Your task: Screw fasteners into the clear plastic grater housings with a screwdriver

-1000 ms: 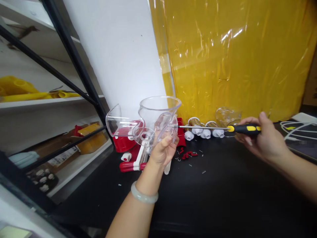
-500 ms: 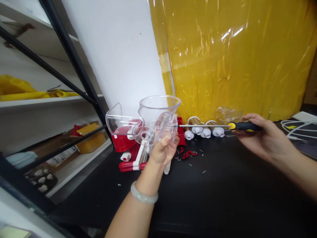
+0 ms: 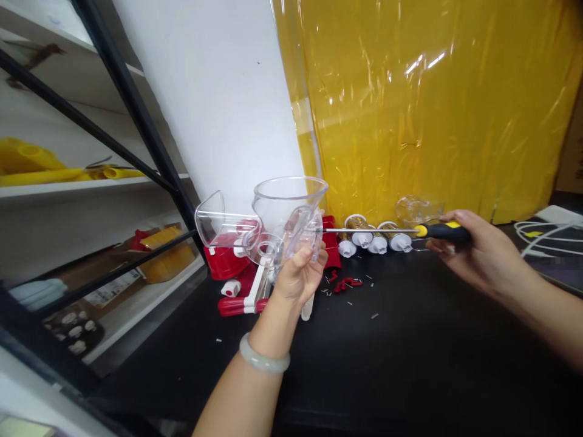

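My left hand (image 3: 300,273) is closed around a clear plastic housing (image 3: 285,209) with a wide round mouth on top and an open end to the left, held up above the table. In my right hand (image 3: 478,252) is a screwdriver (image 3: 444,231) with a black and yellow handle, gripped at its back end. Its long shaft lies level, and the tip meets the housing's right side near my left fingers. Whether a screw sits at the tip is too small to tell.
Behind the housing are red plastic parts (image 3: 228,261) and a red-handled crank (image 3: 241,306). Several grater drums (image 3: 359,230) stand further right, near another clear housing (image 3: 416,209). Small screws and red pieces (image 3: 348,284) lie on the black table (image 3: 401,370). A shelf rack (image 3: 150,152) rises at left.
My right hand and the screwdriver have shifted slightly left. The handle looks turned a little, and the clear housing has moved slightly left.
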### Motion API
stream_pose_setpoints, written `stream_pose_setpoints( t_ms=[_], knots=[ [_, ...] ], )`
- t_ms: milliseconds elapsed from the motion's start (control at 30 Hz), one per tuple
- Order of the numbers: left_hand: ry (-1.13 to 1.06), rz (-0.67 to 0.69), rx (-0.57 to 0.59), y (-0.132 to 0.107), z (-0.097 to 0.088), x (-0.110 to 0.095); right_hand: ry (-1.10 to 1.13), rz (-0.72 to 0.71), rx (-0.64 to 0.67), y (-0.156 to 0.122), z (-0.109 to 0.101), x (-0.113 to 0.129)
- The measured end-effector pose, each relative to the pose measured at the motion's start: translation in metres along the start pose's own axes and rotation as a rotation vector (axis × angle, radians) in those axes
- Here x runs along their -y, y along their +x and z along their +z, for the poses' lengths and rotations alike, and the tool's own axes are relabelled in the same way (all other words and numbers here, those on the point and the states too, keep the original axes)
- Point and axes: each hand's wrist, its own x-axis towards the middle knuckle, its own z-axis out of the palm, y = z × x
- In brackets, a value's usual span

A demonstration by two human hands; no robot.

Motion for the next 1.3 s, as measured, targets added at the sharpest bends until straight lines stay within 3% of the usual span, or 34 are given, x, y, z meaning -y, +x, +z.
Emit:
stream_pose_setpoints(
  t_ms=[133,233,467,567,800,1133,1300],
  knots=[
    [0.036,0.024,-0.007,0.000,-0.001,0.001,0.198,0.149,-0.047,-0.004,0.006,0.009],
    [0.078,0.012,-0.001,-0.001,-0.001,0.002,0.211,0.211,-0.040,-0.007,0.008,0.016],
    [0.034,0.007,-0.013,-0.001,0.001,0.000,0.011,0.076,-0.005,0.000,0.001,0.003],
    [0.067,0.021,-0.010,-0.001,0.001,0.000,-0.114,0.027,0.077,0.004,-0.003,-0.004],
    [0.086,0.022,0.000,0.000,-0.001,0.001,0.088,0.120,0.005,0.000,-0.001,0.007],
    [0.038,0.028,-0.008,0.000,0.000,0.001,-0.147,0.021,0.065,0.005,-0.006,-0.005],
    [0.029,0.036,0.006,0.000,-0.001,0.002,0.014,0.083,-0.011,0.003,-0.006,0.000]
  ],
)
